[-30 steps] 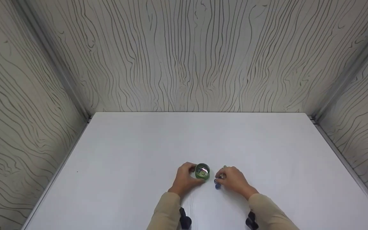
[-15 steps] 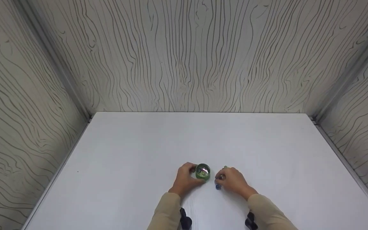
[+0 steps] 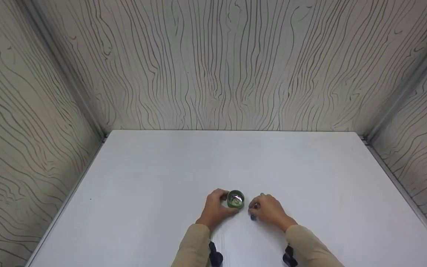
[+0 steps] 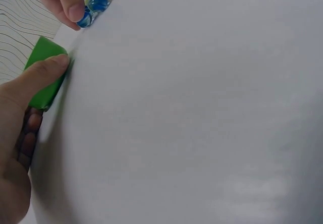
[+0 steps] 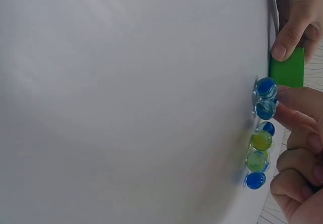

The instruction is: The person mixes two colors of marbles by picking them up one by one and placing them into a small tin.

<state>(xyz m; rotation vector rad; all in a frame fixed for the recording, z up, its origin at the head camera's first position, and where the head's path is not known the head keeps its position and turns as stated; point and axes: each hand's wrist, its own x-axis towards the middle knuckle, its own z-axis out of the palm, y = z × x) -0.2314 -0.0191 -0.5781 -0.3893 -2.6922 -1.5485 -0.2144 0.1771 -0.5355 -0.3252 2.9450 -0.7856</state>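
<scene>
At lower centre, the left hand grips a green cup between thumb and fingers. Just right of it, the right hand bends its fingers at glass marbles on the white desk; whether it pinches one, I cannot tell.

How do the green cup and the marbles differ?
The cup is opaque green; the marbles are see-through blues and yellows. The cup is hollow; the marbles are balls. The cup is bigger than any one marble. Shared: both show round outlines, the cup in the head view.
</scene>
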